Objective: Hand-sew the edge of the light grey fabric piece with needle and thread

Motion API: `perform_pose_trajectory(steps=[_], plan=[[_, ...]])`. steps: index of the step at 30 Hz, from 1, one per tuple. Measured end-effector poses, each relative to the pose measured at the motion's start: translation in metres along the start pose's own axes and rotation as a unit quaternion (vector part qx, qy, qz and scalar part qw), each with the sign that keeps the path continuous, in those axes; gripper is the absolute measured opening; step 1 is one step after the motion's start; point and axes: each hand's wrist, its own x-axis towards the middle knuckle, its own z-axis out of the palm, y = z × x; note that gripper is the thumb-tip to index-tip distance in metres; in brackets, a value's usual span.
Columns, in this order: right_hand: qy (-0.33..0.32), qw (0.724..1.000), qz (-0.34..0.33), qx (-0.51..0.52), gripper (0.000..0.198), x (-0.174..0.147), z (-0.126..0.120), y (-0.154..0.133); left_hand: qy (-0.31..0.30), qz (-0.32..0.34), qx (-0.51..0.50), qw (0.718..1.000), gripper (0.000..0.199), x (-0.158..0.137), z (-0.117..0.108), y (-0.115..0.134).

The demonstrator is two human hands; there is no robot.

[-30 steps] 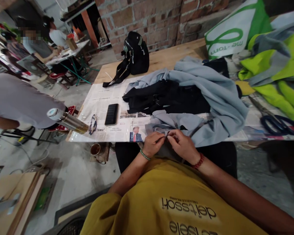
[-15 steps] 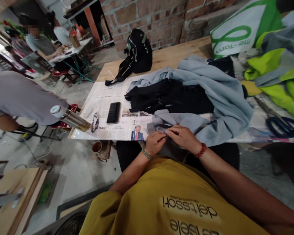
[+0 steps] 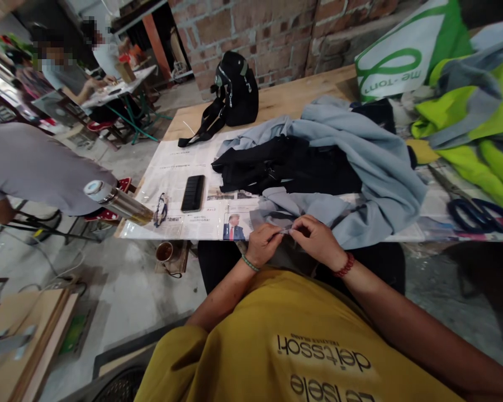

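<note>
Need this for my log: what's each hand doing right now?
Left hand: closed, pinching the edge of grey fabric.
Right hand: fingertips close together by that edge; whether they grip it cannot be told.

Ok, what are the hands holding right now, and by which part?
The left hand pinches the grey cloth by its near edge; whether the right hand, close beside it, grips the cloth too cannot be told.

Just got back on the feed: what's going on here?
The person's left hand and right hand meet at the table's near edge, both apparently pinching grey fabric. More of it lies bunched around black cloth on newspaper. Scissors lie to the right, eyeglasses to the left.
</note>
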Motion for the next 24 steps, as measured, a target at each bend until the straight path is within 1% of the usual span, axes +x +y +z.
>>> perform_pose_trajectory(steps=[1, 3, 4, 6, 9, 11, 14, 18, 20, 22, 24], plan=[[0.003, 1.000, -0.005, -0.003, 0.008, -0.0002, 0.0008, 0.0012, 0.001, 0.003, 0.000, 1.000, 0.011, 0.0000, 0.0000, 0.0002], [-0.009, 1.000, -0.015, -0.003, 0.025, -0.0002, 0.0022, 0.0030, 0.007, 0.012, -0.006, 1.000, 0.011, 0.0002, 0.0002, 0.0005], [-0.024, 1.000, -0.019, -0.001, 0.033, -0.0001, 0.0027, 0.0031, 0.010, 0.017, -0.010, 1.000, 0.010, 0.0003, 0.0003, 0.0005], [-0.060, 0.998, -0.014, 0.005, 0.040, 0.0007, 0.0024, 0.0016, 0.010, 0.023, -0.016, 1.000, 0.010, 0.0005, 0.0008, 0.0003], [-0.108, 0.994, 0.021, 0.029, 0.039, 0.0029, -0.0003, -0.0032, 0.006, 0.030, -0.013, 0.999, 0.010, 0.0008, 0.0013, -0.0001], [-0.121, 0.991, 0.023, 0.059, 0.033, 0.0043, -0.0017, -0.0054, 0.003, 0.033, -0.009, 0.999, 0.012, 0.0008, 0.0011, -0.0001], [-0.108, 0.990, 0.018, 0.091, 0.028, 0.0047, -0.0008, -0.0053, 0.001, 0.030, -0.005, 1.000, 0.013, 0.0005, 0.0006, 0.0000], [-0.101, 0.983, 0.078, 0.128, 0.031, 0.0025, 0.0041, -0.0005, -0.001, 0.025, 0.003, 1.000, 0.012, 0.0005, 0.0005, 0.0004], [-0.095, 0.979, 0.094, 0.153, 0.032, 0.0019, 0.0058, 0.0020, 0.000, 0.025, 0.005, 1.000, 0.011, 0.0010, 0.0007, 0.0008], [-0.069, 0.983, 0.074, 0.151, 0.031, 0.0026, 0.0062, 0.0034, 0.004, 0.028, 0.006, 1.000, 0.011, 0.0015, 0.0008, 0.0013], [-0.037, 0.992, 0.032, 0.119, 0.029, 0.0045, 0.0050, 0.0035, 0.006, 0.031, 0.007, 0.999, 0.011, 0.0018, 0.0005, 0.0017]])
